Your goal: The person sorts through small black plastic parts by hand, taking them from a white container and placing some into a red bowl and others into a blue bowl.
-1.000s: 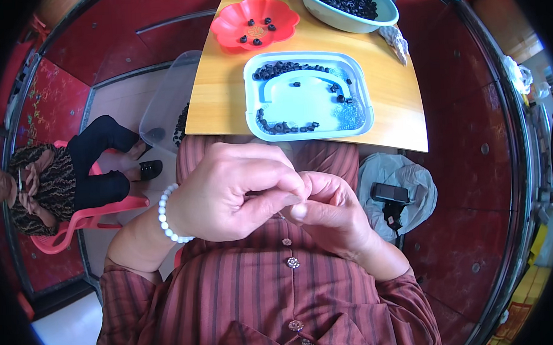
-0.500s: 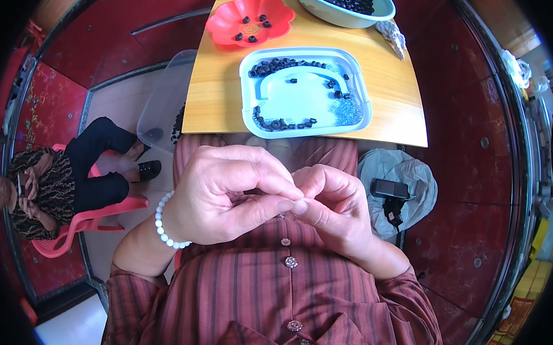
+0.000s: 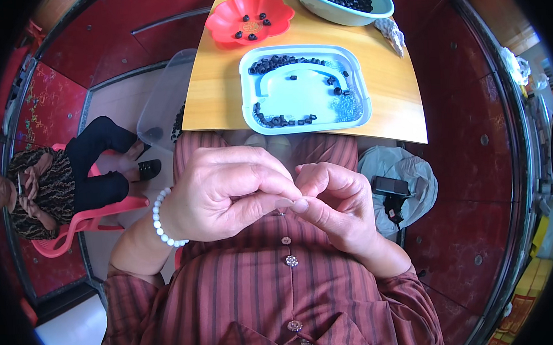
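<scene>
Your left hand (image 3: pixel 228 190) and right hand (image 3: pixel 333 201) meet in front of your chest, over the striped red shirt (image 3: pixel 282 295). The left hand is curled, its thumb and forefinger pressed together at the tips, and the right hand is curled the same way, its thumb tip touching the left thumb. Whatever sits in that pinch is too small and too hidden to make out, so you cannot tell what either hand has hold of. A white bead bracelet (image 3: pixel 161 220) circles your left wrist.

Beyond your hands stands the wooden table (image 3: pixel 397 105). Nearest you on it lies a pale blue rectangular tray (image 3: pixel 303 88) with small black rings (image 3: pixel 275 63) heaped along its far left edge and strung along its near edge, and a few loose in the middle. Behind it to the left sits a red scalloped dish (image 3: pixel 248 16) holding a handful of the same rings. To the right of that dish, at the far edge, a pale green bowl (image 3: pixel 343 0) is full of them.

On the floor left of the table stands a clear plastic bin (image 3: pixel 162 94). Further left another person (image 3: pixel 55 182) sits on a pink plastic chair (image 3: pixel 81 224). On your right a white bag (image 3: pixel 400 179) lies with a dark object on top.
</scene>
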A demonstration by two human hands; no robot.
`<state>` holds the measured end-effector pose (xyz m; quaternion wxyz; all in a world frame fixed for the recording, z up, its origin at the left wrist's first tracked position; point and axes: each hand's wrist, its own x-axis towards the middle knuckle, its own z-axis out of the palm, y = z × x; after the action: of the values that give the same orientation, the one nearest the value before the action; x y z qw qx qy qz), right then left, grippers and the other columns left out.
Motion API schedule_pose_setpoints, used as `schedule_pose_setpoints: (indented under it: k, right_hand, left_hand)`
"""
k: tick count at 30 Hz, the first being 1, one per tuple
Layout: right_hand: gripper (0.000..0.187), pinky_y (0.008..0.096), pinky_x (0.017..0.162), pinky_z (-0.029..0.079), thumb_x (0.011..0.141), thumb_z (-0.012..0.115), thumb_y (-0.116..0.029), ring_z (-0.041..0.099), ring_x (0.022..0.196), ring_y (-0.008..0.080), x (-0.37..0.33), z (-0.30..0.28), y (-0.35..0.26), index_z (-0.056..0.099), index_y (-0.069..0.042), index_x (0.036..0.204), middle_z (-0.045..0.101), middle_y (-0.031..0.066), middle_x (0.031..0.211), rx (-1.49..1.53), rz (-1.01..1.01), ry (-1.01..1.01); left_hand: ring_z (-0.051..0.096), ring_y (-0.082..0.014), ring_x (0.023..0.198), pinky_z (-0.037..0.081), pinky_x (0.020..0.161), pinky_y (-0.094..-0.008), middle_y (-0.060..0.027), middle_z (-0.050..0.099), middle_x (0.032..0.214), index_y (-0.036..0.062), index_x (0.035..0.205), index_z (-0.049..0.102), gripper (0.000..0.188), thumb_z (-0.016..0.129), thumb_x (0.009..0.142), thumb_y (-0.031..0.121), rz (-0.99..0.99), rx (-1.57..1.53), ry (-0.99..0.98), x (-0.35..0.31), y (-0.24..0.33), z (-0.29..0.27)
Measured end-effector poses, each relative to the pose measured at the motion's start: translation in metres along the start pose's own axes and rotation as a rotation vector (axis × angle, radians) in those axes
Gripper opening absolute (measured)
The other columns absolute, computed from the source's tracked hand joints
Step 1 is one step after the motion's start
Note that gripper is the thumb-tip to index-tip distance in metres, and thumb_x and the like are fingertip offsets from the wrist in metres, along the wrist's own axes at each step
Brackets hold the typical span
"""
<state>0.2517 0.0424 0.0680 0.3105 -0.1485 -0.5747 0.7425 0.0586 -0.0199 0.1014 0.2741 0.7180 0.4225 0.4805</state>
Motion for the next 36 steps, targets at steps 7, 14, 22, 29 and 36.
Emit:
schedule_pose_setpoints:
  k: [7,14,22,29,36]
  right_hand:
    - [0.008,0.0195,0.061,0.042,0.087,0.065,-0.001,0.053,0.071,0.003,-0.005,0.001,-0.001,0.06,-0.001,0.082,0.06,-0.0004,0.078,0.09,0.147,-0.028]
    - [0.005,0.0202,0.068,0.044,0.087,0.064,0.001,0.056,0.077,0.004,-0.011,0.002,0.004,0.061,-0.001,0.084,0.063,0.0005,0.082,0.215,0.236,-0.016]
    - [0.003,0.0207,0.071,0.044,0.087,0.064,-0.001,0.058,0.079,0.0065,-0.01,0.003,0.003,0.061,-0.003,0.086,0.063,0.0012,0.085,0.485,0.321,-0.061]
    - [0.003,0.0208,0.07,0.045,0.087,0.063,-0.001,0.059,0.078,0.0073,-0.006,0.003,-0.001,0.061,-0.003,0.086,0.063,0.0017,0.084,0.529,0.375,-0.062]
    - [0.008,0.0196,0.067,0.042,0.087,0.066,-0.003,0.054,0.074,0.0029,-0.003,0.004,0.006,0.062,-0.005,0.081,0.062,-0.0025,0.081,0.376,0.522,-0.099]
  left_hand:
    - [0.064,-0.0204,0.066,0.051,0.059,-0.0296,-0.0058,0.066,0.077,0.0053,0.083,0.069,0.007,0.073,0.077,0.006,0.166,0.167,-0.132,0.006,0.004,-0.008]
    - [0.063,-0.0216,0.065,0.05,0.058,-0.0301,-0.006,0.064,0.077,0.0049,0.082,0.066,0.006,0.071,0.078,0.006,0.129,0.17,-0.104,-0.006,0.003,0.005]
    - [0.064,-0.022,0.064,0.05,0.055,-0.0292,-0.0093,0.064,0.075,0.0022,0.084,0.067,0.005,0.069,0.083,0.007,0.117,0.188,0.046,-0.013,0.009,0.011]
    - [0.066,-0.0213,0.065,0.051,0.056,-0.0285,-0.0086,0.065,0.075,0.0024,0.084,0.068,0.005,0.069,0.083,0.007,0.12,0.156,-0.025,-0.008,0.007,0.002]
    - [0.062,-0.0218,0.063,0.048,0.055,-0.0307,-0.0082,0.063,0.074,0.0038,0.083,0.065,0.008,0.065,0.077,-0.001,0.034,0.185,-0.072,-0.011,0.001,0.008]
